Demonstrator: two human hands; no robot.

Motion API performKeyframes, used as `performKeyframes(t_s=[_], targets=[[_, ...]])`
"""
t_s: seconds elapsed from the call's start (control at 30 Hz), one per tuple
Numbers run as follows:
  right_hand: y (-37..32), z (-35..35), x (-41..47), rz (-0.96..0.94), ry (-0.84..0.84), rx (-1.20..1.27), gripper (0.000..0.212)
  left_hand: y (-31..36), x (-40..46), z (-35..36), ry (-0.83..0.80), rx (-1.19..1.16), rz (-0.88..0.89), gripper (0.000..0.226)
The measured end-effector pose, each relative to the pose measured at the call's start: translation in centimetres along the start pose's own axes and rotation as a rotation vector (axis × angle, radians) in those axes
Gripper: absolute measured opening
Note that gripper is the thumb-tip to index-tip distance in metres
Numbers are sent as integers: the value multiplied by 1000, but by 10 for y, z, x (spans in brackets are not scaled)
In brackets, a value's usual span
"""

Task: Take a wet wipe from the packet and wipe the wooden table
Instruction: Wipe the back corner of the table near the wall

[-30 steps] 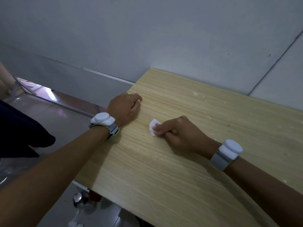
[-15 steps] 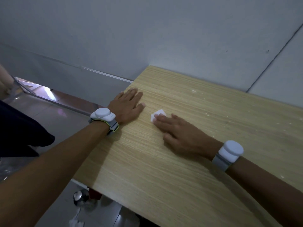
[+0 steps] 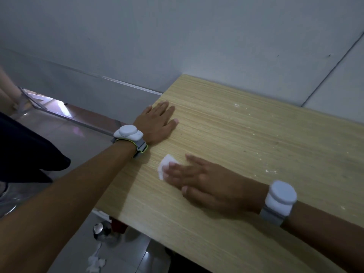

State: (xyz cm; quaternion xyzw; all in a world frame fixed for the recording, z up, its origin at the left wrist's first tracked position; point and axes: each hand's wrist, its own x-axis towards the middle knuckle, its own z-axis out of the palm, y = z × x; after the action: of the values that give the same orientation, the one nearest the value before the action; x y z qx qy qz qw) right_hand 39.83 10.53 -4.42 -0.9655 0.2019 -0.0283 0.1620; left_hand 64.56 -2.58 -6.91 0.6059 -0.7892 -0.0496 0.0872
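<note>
Since the earlier frames, the right hand (image 3: 208, 184) has drawn the wet wipe (image 3: 166, 166) back toward the near-left part of the wooden table (image 3: 246, 146), and its fingers, first bunched on the wipe, now lie flat. The left hand (image 3: 157, 123) has also opened from a loose fist to a flat palm.

Head view:
- Right hand: fingers extended and together, pressing the wet wipe against the tabletop. The wipe is a small white folded piece; only its left portion shows beyond the fingertips.
- Left hand: palm down, fingers straight and released, resting on the table's far-left corner near the edge. It holds nothing.
- Both wrists carry a white wrist device, left (image 3: 128, 133) and right (image 3: 280, 197), on a grey strap.
- Wet wipe location: on the table, between the two hands, nearer the left edge.
- Tabletop: white specks (image 3: 269, 171) lie scattered over the right half.
- Floor below the table edge: a shiny metal object (image 3: 99, 230) and crumpled white tissue (image 3: 95, 262).
- Packet: not in view.
</note>
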Motion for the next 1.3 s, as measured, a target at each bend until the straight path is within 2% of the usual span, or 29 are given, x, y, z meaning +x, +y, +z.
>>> performKeyframes(t_s=[0.1,0.27,0.4,0.53,0.67,0.8,0.87,0.97,1.13,1.23,1.3], targets=[[5,-6,-17,-65,6,-11,47,5,-1,0,15,-16,-6,65],[48,-28,-17,272,36,-185,54,17,5,4,55,-62,-29,63],[53,-13,4,194,35,-96,57,11,16,4,79,-137,13,54],[69,-21,37,270,104,-128,56,5,35,1,82,-160,43,47],[86,-22,31,170,74,-70,56,1,44,3,105,-181,53,46],[123,-47,13,357,110,-210,56,3,50,7,131,-183,66,46],[115,-40,14,274,66,-173,56,3,51,8,142,-186,72,46],[101,-23,3,109,16,9,54,6,50,11,164,-189,80,44],[147,-52,-4,381,124,-119,55,25,57,17,203,-222,56,41],[147,-41,-4,283,59,-100,59,29,61,17,184,-215,97,45],[161,-47,-9,299,89,-88,57,33,66,16,158,-211,133,50]])
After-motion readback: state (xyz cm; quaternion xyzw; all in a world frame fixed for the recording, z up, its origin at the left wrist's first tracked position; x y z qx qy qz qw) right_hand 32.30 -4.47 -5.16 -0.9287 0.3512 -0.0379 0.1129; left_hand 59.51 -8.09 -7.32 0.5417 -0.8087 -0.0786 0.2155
